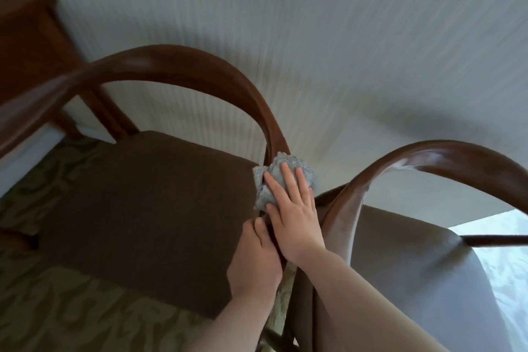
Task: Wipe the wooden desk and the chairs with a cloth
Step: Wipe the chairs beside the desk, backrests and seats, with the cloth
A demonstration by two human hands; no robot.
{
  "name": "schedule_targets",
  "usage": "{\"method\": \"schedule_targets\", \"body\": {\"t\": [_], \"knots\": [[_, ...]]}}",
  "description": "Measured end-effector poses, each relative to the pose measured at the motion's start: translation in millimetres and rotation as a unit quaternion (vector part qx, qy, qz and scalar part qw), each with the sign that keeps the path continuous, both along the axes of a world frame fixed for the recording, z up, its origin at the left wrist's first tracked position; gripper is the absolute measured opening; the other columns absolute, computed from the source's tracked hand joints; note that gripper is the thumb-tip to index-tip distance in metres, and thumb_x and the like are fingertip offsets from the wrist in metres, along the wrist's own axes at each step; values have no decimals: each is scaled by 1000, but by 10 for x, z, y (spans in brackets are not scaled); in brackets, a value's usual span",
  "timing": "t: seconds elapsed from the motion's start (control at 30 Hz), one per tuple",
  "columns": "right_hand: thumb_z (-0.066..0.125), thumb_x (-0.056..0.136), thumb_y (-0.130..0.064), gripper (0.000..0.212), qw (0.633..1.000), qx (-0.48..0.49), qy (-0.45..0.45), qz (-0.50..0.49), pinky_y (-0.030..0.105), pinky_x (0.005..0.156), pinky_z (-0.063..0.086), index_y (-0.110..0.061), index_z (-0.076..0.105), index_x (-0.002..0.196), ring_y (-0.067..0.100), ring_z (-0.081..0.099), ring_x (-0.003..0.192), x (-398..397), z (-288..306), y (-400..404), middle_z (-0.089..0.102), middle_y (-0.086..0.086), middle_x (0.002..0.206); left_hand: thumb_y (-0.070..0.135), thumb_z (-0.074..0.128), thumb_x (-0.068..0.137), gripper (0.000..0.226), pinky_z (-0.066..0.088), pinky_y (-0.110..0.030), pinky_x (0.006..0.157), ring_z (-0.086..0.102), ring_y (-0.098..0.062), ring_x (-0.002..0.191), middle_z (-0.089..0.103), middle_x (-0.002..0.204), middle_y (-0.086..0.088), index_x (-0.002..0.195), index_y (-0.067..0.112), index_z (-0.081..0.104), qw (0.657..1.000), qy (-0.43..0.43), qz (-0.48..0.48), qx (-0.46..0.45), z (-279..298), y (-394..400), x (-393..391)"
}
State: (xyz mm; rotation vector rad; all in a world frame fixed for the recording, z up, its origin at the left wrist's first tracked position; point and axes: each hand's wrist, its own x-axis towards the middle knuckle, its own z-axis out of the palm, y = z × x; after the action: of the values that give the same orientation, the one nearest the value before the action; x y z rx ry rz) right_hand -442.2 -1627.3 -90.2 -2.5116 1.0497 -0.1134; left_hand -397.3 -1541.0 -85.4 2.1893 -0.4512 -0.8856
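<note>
- At centre frame, a person's right hand (291,208) presses a crumpled grey cloth (281,180) against the curved wooden backrest rail (200,68) of a brown-seated chair (148,197), fingers lying straight over the bundle, apparently so the palm can push the fabric along the wood.
- Just below it, the left hand (255,257) curls around the same rail where it drops toward the seat, thumb and fingertips on the wood; the grip looks meant to steady the chair while the other hand rubs.
- The two hands sit close together, nearly touching, on the right-hand end of the arched rail.
- A second chair (414,251), with a matching bentwood back and a seat that reads greyer in the window light, stands just beside the first at lower right, its rail rising close to the working hand.
- A dark wooden desk (25,37) fills the upper left corner, well apart from the cloth.
- A pale, ribbed wall (314,23) spans the top of the frame; patterned green carpet (71,308) covers the lower left.
- Judging by the cloth's position, the wiping is on the first chair's frame, with the neighbouring chair likely next in reach.
</note>
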Motion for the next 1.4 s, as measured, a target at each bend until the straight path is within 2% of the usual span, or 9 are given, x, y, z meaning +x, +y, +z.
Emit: {"method": "schedule_targets", "body": {"t": [0.13, 0.27, 0.5, 0.63, 0.77, 1.03, 1.17, 1.23, 1.4], "knots": [[31, 105, -37, 57, 999, 33, -2, 0, 37, 118, -4, -47, -1, 151, 9, -28, 143, 208, 28, -403, -22, -18, 158, 44, 9, 100, 39, 38, -31, 70, 53, -12, 82, 59, 96, 11, 101, 34, 46, 994, -43, -5, 97, -5, -56, -35], [34, 104, -36, 60, 997, 73, -31, -17, 40, 119, 18, -47, -3, 150, 15, -10, 148, 422, 92, -652, -19, -17, 158, 47, 3, 98, 47, 38, -31, 76, 57, -11, 104, 57, 116, 12, 119, 36, 44, 988, -34, 6, 154, -32, -129, -36], [35, 104, -35, 64, 996, 78, -34, -31, 42, 107, 41, -49, -9, 148, 20, 8, 148, 735, 166, -914, -16, -16, 159, 44, 0, 99, 50, 40, -29, 82, 54, -8, 112, 53, 126, 14, 128, 36, 40, 977, -62, 10, 204, 48, -207, -26], [34, 104, -35, 63, 996, 78, -46, -8, 37, 110, 37, -49, -8, 148, 17, 4, 149, 576, 171, -772, -20, -18, 158, 27, 13, 104, 43, 35, -26, 101, 43, -11, 128, 43, 143, 5, 143, 23, 33, 987, -49, -8, 155, -43, -351, 145], [36, 102, -36, 67, 992, 120, -31, -25, 27, 109, 36, -52, -12, 146, 12, -1, 149, 236, 148, -439, -27, -21, 155, 34, 27, 103, 32, 39, -17, 84, 55, -10, 110, 56, 124, 4, 125, 21, 46, 991, -69, -38, 108, -89, -615, 297], [35, 103, -39, 65, 982, 129, -66, -118, 39, 97, 51, -42, -10, 150, 22, 43, 134, 775, 114, -907, 3, -10, 162, 32, 11, 105, 45, 32, -18, 75, 53, -9, 113, 56, 128, 7, 132, 24, 46, 984, -68, -64, 152, -8, -699, 295], [38, 103, -34, 69, 985, 106, -95, -102, 35, 100, 50, -59, -14, 143, 16, 33, 141, 518, 98, -600, 1, -13, 162, 36, 21, 103, 33, 42, -23, 73, 54, -12, 94, 60, 114, 5, 114, 23, 49, 985, -54, -88, 141, -49, -655, 329], [38, 103, -33, 73, 982, 129, -94, -104, 28, 105, 43, -65, -19, 134, 12, 23, 144, 348, 122, -401, -2, -18, 161, 40, 30, 103, 30, 39, -18, 74, 57, -11, 102, 58, 117, 5, 120, 21, 45, 978, -77, -133, 138, -98, -623, 339], [37, 103, -34, 68, 988, 113, -50, -97, 42, 114, 30, -48, -13, 147, 21, 23, 145, 560, 121, -670, 2, -8, 162, 29, 37, 102, 30, 46, -22, 86, 59, -13, 105, 62, 118, -1, 125, 15, 50, 988, -70, -139, 17, -189, -749, 484]]}}
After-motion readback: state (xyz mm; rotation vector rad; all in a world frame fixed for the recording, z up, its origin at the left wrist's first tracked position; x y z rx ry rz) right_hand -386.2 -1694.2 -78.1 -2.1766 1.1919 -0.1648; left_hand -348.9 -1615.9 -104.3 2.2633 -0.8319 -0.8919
